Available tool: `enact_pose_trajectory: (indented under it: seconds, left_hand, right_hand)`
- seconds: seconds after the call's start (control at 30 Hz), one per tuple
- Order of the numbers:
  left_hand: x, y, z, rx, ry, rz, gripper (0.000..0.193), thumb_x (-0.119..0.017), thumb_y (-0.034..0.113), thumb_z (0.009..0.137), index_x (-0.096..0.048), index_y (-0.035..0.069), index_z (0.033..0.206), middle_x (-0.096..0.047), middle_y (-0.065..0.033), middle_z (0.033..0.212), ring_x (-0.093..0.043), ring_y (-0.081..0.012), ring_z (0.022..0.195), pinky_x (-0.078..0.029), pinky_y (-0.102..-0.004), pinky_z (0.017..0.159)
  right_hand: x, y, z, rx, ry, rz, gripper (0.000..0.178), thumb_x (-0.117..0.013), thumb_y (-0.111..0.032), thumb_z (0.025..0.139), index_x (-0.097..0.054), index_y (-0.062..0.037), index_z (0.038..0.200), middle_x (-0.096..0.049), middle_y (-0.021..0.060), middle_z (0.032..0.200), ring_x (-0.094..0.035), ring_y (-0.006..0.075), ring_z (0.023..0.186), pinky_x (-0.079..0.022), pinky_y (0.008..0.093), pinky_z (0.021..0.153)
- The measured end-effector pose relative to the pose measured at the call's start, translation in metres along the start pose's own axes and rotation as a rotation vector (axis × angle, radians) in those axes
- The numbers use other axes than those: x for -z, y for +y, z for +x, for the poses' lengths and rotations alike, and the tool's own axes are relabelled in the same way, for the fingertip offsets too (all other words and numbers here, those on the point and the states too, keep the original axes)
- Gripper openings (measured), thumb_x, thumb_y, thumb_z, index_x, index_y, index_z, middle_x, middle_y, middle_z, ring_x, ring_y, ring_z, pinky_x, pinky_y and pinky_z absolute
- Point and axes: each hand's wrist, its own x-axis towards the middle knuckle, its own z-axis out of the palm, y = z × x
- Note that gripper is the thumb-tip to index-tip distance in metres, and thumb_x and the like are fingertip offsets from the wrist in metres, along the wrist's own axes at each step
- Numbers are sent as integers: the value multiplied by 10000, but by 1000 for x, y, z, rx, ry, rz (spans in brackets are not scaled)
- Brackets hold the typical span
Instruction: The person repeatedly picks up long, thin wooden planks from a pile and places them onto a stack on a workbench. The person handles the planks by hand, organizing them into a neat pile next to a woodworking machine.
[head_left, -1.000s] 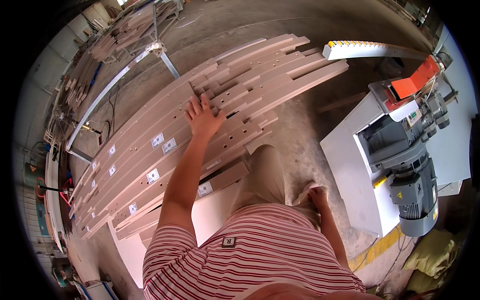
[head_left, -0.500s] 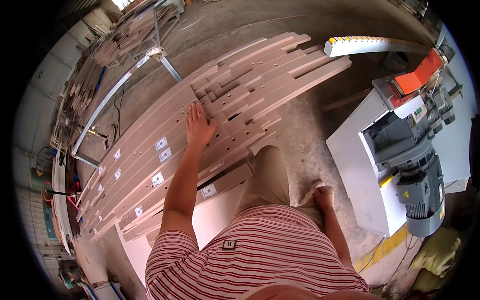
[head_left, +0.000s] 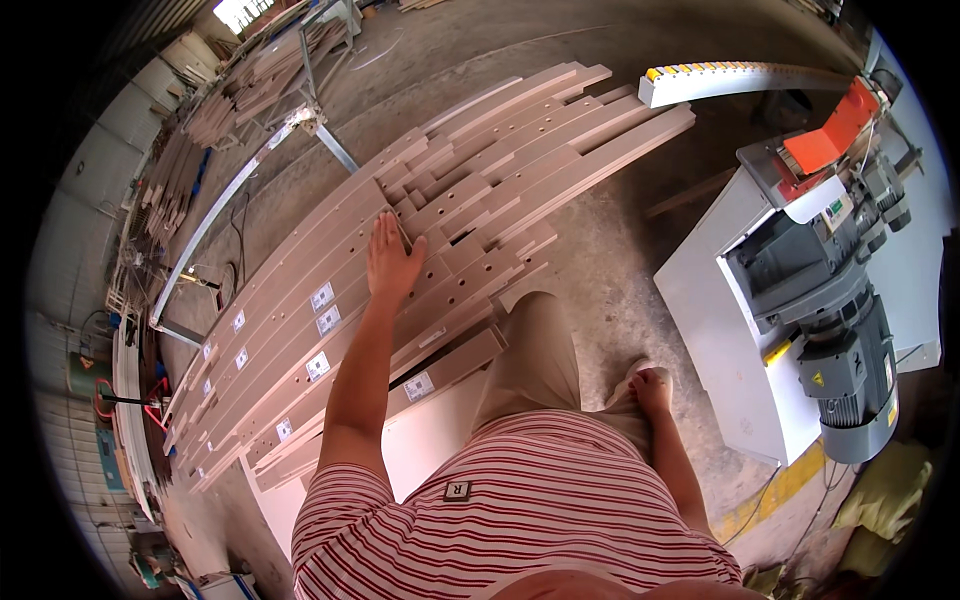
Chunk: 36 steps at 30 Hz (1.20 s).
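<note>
My left hand (head_left: 394, 262) lies flat on a wide stack of brown wooden boards (head_left: 290, 285), fingers pointing away and the thumb held out to the right. It grips nothing. Round holes are drilled in many of the boards, and white labels (head_left: 322, 296) are stuck on several of them to the left of my forearm. Down by my right thigh hangs my right hand (head_left: 652, 392), its fingers loosely bent and slightly apart. I see nothing in it, though its palm side is partly hidden. My shoe shows just beyond that hand.
To the right stands a pale machine cabinet (head_left: 715, 330) with a grey motor (head_left: 845, 385) and an orange guard (head_left: 835, 130). A roller rail (head_left: 745, 82) reaches in behind the boards. A metal frame (head_left: 235, 190) stands at the left, with more timber stacked beyond.
My view has shifted slightly. My left hand stays flat on the boards in nearly the same spot, and my right hand still hangs at my side.
</note>
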Motion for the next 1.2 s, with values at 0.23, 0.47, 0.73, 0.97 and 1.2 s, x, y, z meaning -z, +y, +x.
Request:
enact_pose_trajectory:
  seconds: [0.23,0.47,0.73,0.97,1.2]
  left_hand:
    - [-22,-43,52,235,101,-173,753,-458,557,900,-342,51,1446,-341,-152,1494,-275,-317,1396,-181,-467,1144]
    - [-17,-24,68,215,-17,120,739,-431,476,903,-268,47,1482,-182,-125,1573,-132,-236,1464,-119,-456,1166]
    - [-27,-40,71,197,9,94,719,-420,489,914,-281,68,1481,-201,-110,1570,-153,-247,1457,-133,-453,1163]
    - [-8,-53,94,316,-5,2,756,-360,616,913,-306,120,1480,-229,-104,1561,-176,-251,1448,-142,-503,1143]
    - [-19,-45,104,312,-26,153,736,-380,557,913,-263,122,1495,-179,-91,1579,-144,-240,1458,-126,-574,1127]
  right_hand:
    - [-1,-1,6,24,-6,-100,236,-568,-213,892,-653,-8,975,-700,93,802,-674,165,679,-532,299,599]
    - [1,5,7,-3,10,-62,236,-570,-209,901,-655,-3,977,-702,100,807,-675,163,674,-535,294,599]
    - [-1,2,7,-35,5,-8,219,-565,-182,910,-644,3,998,-694,105,804,-671,166,657,-535,279,596]
    - [0,4,9,37,4,-176,217,-566,-190,901,-651,4,949,-694,93,785,-663,163,645,-532,289,595]
    - [1,1,4,17,39,-121,226,-579,-210,888,-656,2,908,-692,88,753,-660,157,637,-529,290,580]
